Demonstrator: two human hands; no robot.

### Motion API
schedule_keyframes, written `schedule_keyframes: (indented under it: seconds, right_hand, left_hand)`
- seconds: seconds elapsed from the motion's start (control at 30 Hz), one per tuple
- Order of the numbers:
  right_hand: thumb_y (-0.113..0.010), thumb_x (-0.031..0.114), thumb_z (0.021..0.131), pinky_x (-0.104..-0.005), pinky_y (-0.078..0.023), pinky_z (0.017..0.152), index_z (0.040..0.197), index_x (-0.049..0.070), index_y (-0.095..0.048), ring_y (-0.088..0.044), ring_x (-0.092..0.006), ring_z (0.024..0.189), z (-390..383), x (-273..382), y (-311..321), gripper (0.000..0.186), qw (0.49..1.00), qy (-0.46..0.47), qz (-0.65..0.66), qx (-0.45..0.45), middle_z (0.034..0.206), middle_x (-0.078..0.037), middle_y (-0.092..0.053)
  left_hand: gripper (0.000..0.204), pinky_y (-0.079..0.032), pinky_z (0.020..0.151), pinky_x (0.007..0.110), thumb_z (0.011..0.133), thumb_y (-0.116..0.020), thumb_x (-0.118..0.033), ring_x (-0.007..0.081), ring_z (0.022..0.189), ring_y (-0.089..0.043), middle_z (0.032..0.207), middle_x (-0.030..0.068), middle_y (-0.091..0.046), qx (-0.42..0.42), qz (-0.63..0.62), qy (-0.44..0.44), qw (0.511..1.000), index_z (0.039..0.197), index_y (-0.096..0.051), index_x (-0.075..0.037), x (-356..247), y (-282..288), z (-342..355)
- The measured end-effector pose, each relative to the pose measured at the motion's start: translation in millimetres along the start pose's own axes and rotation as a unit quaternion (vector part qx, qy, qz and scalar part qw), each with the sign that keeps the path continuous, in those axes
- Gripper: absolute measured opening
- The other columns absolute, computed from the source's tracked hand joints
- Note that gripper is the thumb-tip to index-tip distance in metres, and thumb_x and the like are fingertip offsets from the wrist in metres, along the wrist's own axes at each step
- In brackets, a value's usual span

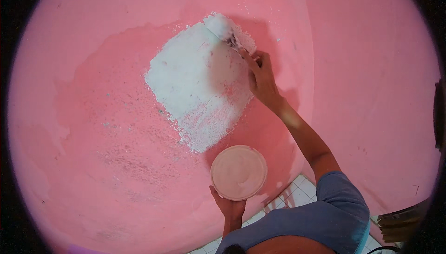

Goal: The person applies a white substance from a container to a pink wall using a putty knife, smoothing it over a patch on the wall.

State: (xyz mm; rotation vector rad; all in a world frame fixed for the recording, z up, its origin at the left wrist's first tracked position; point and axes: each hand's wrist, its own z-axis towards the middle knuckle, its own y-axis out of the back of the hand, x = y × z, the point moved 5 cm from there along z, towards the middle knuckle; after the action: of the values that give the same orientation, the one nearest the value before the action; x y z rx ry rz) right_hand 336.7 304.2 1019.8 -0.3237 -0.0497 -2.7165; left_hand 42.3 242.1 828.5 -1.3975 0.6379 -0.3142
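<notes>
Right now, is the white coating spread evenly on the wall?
Unevenly: the white coating looks solid at upper left, but the pink wall shows through lower down.

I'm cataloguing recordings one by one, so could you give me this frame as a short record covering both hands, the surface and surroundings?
Right hand: grip closed on a small tool, exact kind unclear
Tool position: at the upper right of a white patch
Left hand: holds a round, rimmed object by its lower edge
Surface: pink wall
Patch condition: ragged edges; pink shows through toward the bottom
Floor: white tiles
</notes>
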Motion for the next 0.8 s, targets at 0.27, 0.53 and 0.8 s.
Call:
schedule_keyframes:
  seconds: [0.27,0.53,0.8]
  right_hand:
    - [-0.048,-0.016,0.077,-0.028,-0.043,0.07,0.131,0.007,-0.05,-0.044,-0.0199,0.081,-62.6,-30.3,5.5,0.059,1.0,0.016,-0.003,-0.013,0.102,-0.013,-0.04]
    - [-0.047,-0.016,0.08,-0.0275,-0.042,0.069,0.132,0.01,-0.05,-0.043,-0.0193,0.078,4.8,0.3,12.4,0.058,0.999,0.028,-0.016,-0.002,0.101,-0.012,-0.04]
    - [-0.047,-0.016,0.08,-0.027,-0.042,0.064,0.131,0.01,-0.051,-0.043,-0.0182,0.074,-10.4,-12.9,2.4,0.058,1.0,0.011,-0.018,0.004,0.104,-0.012,-0.039]
  left_hand:
    - [0.057,-0.013,0.115,0.045,0.098,-0.027,-0.049,0.0245,0.134,-0.031,0.146,0.0112,-0.033,0.016,0.107,-0.026,0.994,0.139,-0.028,-0.009,-0.7,-10.4,-5.1]
    - [0.061,-0.017,0.112,0.044,0.09,-0.051,-0.043,0.024,0.131,-0.035,0.139,0.008,-0.041,-0.072,0.488,-0.087,0.865,0.136,-0.031,-0.008,-10.1,0.9,-1.4]
    - [0.054,-0.012,0.114,0.043,0.095,-0.046,-0.04,0.0243,0.13,-0.036,0.14,0.0094,-0.041,-0.036,0.315,-0.068,0.946,0.134,-0.033,-0.006,-6.8,-4.0,-5.0]
